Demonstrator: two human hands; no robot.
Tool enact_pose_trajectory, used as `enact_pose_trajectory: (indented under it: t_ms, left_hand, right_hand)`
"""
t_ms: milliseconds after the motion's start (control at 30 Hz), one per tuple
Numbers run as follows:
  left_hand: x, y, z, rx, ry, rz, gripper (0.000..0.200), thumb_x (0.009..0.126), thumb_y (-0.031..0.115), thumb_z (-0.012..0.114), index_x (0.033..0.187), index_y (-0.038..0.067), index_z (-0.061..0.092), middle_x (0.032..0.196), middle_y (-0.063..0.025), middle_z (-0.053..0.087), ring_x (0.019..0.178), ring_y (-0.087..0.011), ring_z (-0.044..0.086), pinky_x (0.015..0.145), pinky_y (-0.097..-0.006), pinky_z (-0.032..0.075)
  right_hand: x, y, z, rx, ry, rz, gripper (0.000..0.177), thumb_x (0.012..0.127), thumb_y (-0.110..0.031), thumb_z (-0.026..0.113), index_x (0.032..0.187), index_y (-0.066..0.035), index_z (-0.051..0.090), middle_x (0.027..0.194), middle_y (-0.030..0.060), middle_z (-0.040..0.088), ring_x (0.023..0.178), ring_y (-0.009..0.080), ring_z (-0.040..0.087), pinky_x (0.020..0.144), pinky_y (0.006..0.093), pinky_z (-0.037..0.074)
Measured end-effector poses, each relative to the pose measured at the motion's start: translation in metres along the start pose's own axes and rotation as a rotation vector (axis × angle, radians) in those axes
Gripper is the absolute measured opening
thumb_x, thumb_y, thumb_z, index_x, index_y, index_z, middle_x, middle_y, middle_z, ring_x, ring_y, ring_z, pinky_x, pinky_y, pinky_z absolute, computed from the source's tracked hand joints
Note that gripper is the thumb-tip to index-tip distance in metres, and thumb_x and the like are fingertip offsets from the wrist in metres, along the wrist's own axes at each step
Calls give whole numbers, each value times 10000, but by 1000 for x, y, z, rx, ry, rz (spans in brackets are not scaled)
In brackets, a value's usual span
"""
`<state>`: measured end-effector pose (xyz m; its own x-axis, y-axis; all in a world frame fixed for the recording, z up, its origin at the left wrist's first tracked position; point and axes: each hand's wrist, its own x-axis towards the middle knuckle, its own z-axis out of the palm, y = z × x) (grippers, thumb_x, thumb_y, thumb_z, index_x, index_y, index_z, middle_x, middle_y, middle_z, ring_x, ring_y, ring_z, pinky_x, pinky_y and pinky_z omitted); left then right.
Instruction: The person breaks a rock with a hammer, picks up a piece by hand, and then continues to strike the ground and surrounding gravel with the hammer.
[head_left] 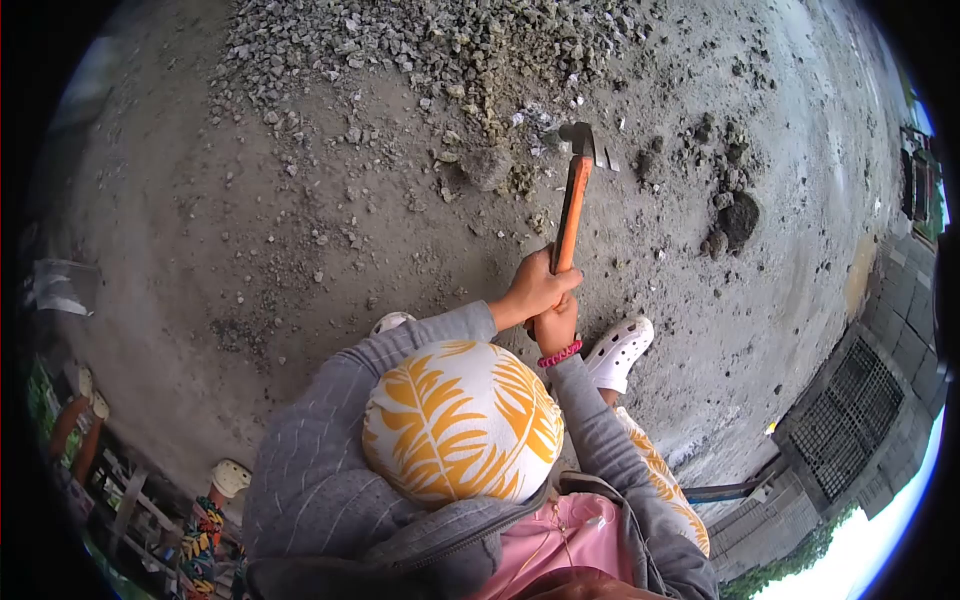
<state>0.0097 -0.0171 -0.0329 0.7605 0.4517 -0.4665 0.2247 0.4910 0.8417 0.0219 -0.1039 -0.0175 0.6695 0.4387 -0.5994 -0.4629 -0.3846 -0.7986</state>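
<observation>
A claw hammer [570, 215] with an orange and black handle points away from me, its dark head over the ground near the gravel. My left hand [537, 290] wraps around the handle. Just below it, my right hand [557, 325], with a pink bracelet at the wrist, closes around the lower end of the same handle. A rounded grey stone [487, 168] lies to the left of the hammer head, among crushed bits and pale fragments.
Gravel [400, 40] spreads across the far ground. Dark clods [735, 220] sit to the right. My knee in leaf-patterned trousers [460, 420] and a white clog [620, 352] are close by. Another person's shoe [231, 478] shows at lower left; a block wall with a grille [848, 418] stands right.
</observation>
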Motion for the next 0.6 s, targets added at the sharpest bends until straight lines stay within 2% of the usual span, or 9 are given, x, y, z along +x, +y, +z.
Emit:
enact_pose_trajectory:
  t_ms: [33, 100, 167, 233, 267, 367, 400, 533, 600]
  left_hand:
    - [-4, 12, -1, 27, -14, 60, 169, 716, 152, 625, 737, 35, 505, 592, -21, 508, 497, -99, 482, 454, -259, 386]
    - [-17, 34, -4, 83, -51, 164, 184, 704, 154, 637, 736, 33, 502, 592, -38, 517, 503, -116, 492, 466, -274, 395]
    - [-22, 49, -7, 178, -86, 370, 206, 683, 157, 655, 742, 30, 504, 605, -71, 535, 523, -161, 510, 501, -307, 410]
    - [-18, 50, -9, 267, -125, 568, 214, 676, 162, 661, 745, 29, 509, 612, -79, 541, 532, -179, 515, 514, -317, 414]
    - [-19, 46, -6, 221, -103, 501, 193, 683, 158, 644, 738, 27, 514, 610, -62, 537, 538, -160, 512, 515, -303, 412]
    - [-3, 3, -6, 27, -11, -48, 168, 694, 152, 619, 724, 26, 514, 604, -42, 527, 539, -132, 506, 505, -290, 409]
    - [0, 0, -8, 42, -33, 2, 148, 704, 145, 598, 713, 26, 511, 600, -31, 519, 532, -109, 499, 488, -282, 405]
    - [-4, 8, -7, 106, -77, 10, 165, 699, 159, 612, 740, 28, 520, 606, -38, 525, 538, -117, 504, 501, -289, 412]
    - [-17, 27, -9, 108, -139, 19, 179, 693, 164, 620, 755, 28, 522, 623, -46, 531, 560, -133, 515, 528, -299, 420]
  right_hand:
    - [-3, -6, 7, 33, 32, -62, 78, 791, -95, 546, 803, -23, 520, 618, 24, 544, 464, 99, 506, 393, 229, 381]
    - [4, -15, 21, -54, 143, -546, 76, 788, -98, 546, 792, -29, 514, 582, 22, 532, 423, 102, 484, 367, 234, 363]
    - [3, -13, 24, -94, 164, -654, 77, 787, -100, 546, 791, -32, 509, 563, 21, 526, 401, 104, 472, 354, 237, 354]
    - [-1, -8, 18, -86, 92, -399, 82, 787, -102, 544, 800, -30, 507, 563, 23, 525, 398, 104, 470, 352, 237, 355]
    - [-2, -5, 13, -82, 58, -277, 85, 788, -103, 543, 805, -29, 505, 562, 24, 525, 396, 103, 469, 351, 238, 355]
    - [2, 7, -2, -73, -47, 77, 94, 788, -106, 541, 818, -27, 501, 562, 26, 525, 391, 103, 465, 349, 238, 356]
    - [7, 7, 0, -85, -60, 97, 107, 793, -121, 535, 816, -24, 497, 547, 29, 518, 373, 104, 455, 339, 241, 351]
    - [-6, 8, 6, -35, 43, 5, 107, 795, -127, 538, 817, -26, 511, 556, 31, 524, 378, 105, 462, 343, 240, 359]
    - [-2, 8, 18, -128, 214, -488, 106, 786, -97, 539, 850, -21, 504, 554, 13, 520, 418, 93, 484, 370, 229, 372]
